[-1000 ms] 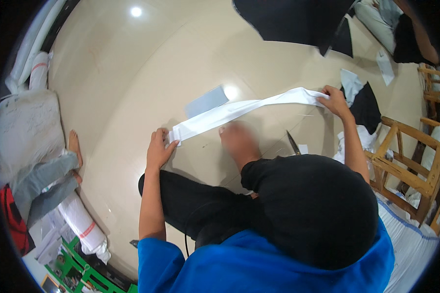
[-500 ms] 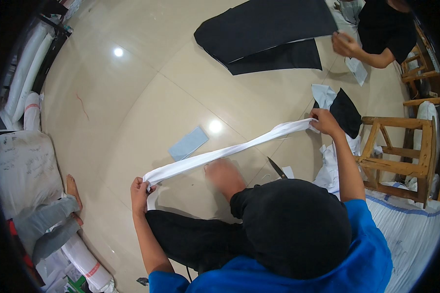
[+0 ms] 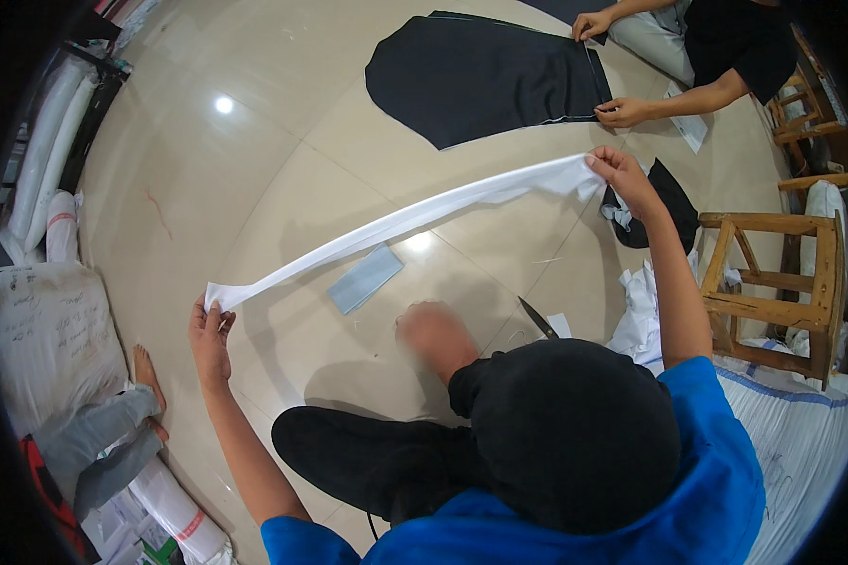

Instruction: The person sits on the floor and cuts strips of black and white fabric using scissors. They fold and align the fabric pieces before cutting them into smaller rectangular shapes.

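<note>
A long strip of white cloth [image 3: 415, 209] stretches across in front of me, raised above the tiled floor. My left hand [image 3: 212, 337] pinches its left end between thumb and fingers. At the far right end, my right hand [image 3: 624, 179] is closed on the cloth, and a bit of it droops beside the fingers. Below the strip, a folded grey-blue piece of cloth [image 3: 366, 279] lies on the floor. Scissors or a knife with a dark pointed blade [image 3: 537, 318] rest near my foot, partly hidden by my cap.
Another person's hands [image 3: 622, 113] hold a black cloth panel [image 3: 476, 80] flat at the far right. A wooden stool [image 3: 773, 282] stands at right beside crumpled white cloth [image 3: 639, 315]. Wrapped rolls [image 3: 61, 226], a stuffed sack [image 3: 52, 320] and someone's foot [image 3: 148, 377] line the left.
Both my hands have moved farther away and apart, the left one leftward, lifting and stretching the white strip. The other person has laid the black panel flat.
</note>
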